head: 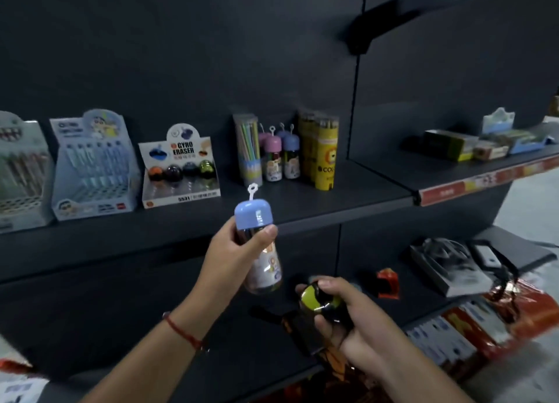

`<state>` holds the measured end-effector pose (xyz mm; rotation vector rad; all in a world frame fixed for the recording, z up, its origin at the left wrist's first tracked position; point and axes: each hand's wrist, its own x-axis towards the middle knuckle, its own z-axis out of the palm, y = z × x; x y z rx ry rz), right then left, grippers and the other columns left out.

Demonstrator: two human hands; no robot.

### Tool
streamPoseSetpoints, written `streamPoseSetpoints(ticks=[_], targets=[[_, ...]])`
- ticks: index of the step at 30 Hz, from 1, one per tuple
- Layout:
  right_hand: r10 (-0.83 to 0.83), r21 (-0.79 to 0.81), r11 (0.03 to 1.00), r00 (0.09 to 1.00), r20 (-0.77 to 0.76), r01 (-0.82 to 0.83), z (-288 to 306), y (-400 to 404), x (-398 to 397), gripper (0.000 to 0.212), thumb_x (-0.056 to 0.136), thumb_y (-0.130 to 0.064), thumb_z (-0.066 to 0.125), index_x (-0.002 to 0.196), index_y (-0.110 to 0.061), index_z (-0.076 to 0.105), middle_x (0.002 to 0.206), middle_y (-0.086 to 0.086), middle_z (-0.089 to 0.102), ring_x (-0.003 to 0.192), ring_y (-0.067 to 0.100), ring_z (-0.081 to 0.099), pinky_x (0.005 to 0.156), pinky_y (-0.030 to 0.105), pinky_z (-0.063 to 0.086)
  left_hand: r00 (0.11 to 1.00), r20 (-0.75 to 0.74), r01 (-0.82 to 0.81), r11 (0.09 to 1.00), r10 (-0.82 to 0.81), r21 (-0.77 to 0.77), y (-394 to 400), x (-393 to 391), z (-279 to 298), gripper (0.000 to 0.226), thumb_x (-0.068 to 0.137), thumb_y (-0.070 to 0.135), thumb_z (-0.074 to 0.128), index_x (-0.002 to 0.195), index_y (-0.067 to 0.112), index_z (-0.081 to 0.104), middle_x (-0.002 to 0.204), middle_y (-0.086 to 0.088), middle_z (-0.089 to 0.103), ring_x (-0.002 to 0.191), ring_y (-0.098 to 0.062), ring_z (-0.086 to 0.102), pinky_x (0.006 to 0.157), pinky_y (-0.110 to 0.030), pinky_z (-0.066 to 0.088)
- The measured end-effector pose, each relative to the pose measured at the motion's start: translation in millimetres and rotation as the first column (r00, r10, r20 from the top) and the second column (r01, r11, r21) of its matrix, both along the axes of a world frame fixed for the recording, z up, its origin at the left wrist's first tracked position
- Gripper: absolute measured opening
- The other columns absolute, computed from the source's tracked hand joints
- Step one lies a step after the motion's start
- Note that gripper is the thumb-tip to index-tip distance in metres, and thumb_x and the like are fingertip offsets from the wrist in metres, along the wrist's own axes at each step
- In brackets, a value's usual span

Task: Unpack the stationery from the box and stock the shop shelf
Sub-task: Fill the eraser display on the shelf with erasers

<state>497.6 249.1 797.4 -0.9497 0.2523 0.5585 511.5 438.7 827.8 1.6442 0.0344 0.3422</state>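
Two items are in your hands in front of the dark shop shelf point(302, 203). Your left hand point(233, 245) has its grip wrapped round a clear tube with a blue domed cap point(254, 218), fingers and thumb curled just under that cap, the tube tilted a little with its white loop on top pointing up toward the shelf edge. Your right hand point(341, 309) sits lower and to the right, its grip closed round a small yellow-and-black gyro eraser point(314, 296), thumb over the top of it. On the shelf above, straight ahead of the tube, stand more capped tubes point(279, 157) of the same kind (pink and blue caps, packed close together), between a clear tub of pastel sticks point(249, 151) on their left and tall yellow pencil cylinders point(323, 151) on their right. Further left sits the Gyro Eraser display box point(180, 169), four erasers showing in its front row, and beside that a pale blue pen display point(93, 166), then another display at the frame's edge. Off to your right, the neighbouring shelf carries flat boxes point(472, 145) above a red price strip point(484, 181). Down low on the right, blurred packets in red, white and black lie in a heap; what they are is hard to tell.
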Motion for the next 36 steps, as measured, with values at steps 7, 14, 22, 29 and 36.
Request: streamPoseSetpoints(ticks=[7, 14, 22, 29, 36], targets=[[-0.049, 0.025, 0.999, 0.993, 0.112, 0.046, 24.3, -6.5, 81.5, 0.005, 0.081, -0.011, 0.067, 0.084, -0.009, 0.070, 0.098, 0.015, 0.074, 0.086, 0.021, 0.067, 0.044, 0.021, 0.053, 0.973, 0.222, 0.024, 0.979, -0.070, 0.205, 10.5, 117.2, 38.7, 0.038, 0.081, 0.022, 0.079, 0.115, 0.028, 0.061, 0.105, 0.005, 0.072, 0.096, -0.006, 0.068, 0.079, -0.022, 0.055], [0.006, -0.037, 0.999, 0.968, 0.249, 0.004, 34.3, -31.5, 149.8, 0.008, 0.089, -0.012, 0.064, 0.090, -0.009, 0.071, 0.103, 0.016, 0.074, 0.088, 0.019, 0.068, 0.050, 0.023, 0.055, 0.979, 0.201, -0.004, 0.975, -0.041, 0.221, -8.7, 238.8, 22.4, 0.035, 0.084, 0.008, 0.074, 0.108, 0.030, 0.061, 0.106, 0.012, 0.069, 0.097, 0.005, 0.064, 0.085, -0.021, 0.051], [0.085, -0.118, 0.991, 0.963, 0.256, -0.056, 30.4, -70.6, 201.7, 0.010, 0.086, -0.010, 0.066, 0.081, -0.009, 0.074, 0.109, 0.022, 0.071, 0.080, 0.018, 0.068, 0.047, 0.025, 0.054, 0.976, 0.215, -0.116, 0.940, 0.047, 0.322, -13.0, 290.2, -13.1, 0.045, 0.090, 0.013, 0.069, 0.131, 0.027, 0.055, 0.116, 0.004, 0.069, 0.108, -0.008, 0.065, 0.093, -0.027, 0.051], [0.174, -0.143, 0.980, 0.939, 0.298, -0.136, 39.5, -75.2, 233.2, 0.022, 0.088, -0.009, 0.063, 0.071, -0.013, 0.077, 0.102, 0.019, 0.073, 0.078, 0.016, 0.070, 0.049, 0.024, 0.055, 0.973, 0.200, -0.192, 0.884, 0.115, 0.426, -27.9, 296.2, -12.8, 0.055, 0.089, 0.022, 0.071, 0.138, 0.030, 0.049, 0.111, 0.011, 0.067, 0.099, 0.004, 0.063, 0.091, -0.025, 0.053], [0.168, -0.100, 0.984, 0.950, 0.262, -0.146, 39.0, -67.5, 242.1, 0.007, 0.083, -0.010, 0.068, 0.084, -0.008, 0.074, 0.090, 0.011, 0.070, 0.070, 0.011, 0.071, 0.050, 0.024, 0.054, 0.956, 0.222, -0.271, 0.859, 0.190, 0.435, -63.5, 231.3, 9.9, 0.049, 0.095, 0.040, 0.058, 0.141, 0.036, 0.042, 0.111, 0.018, 0.062, 0.101, 0.004, 0.059, 0.084, -0.014, 0.049]])
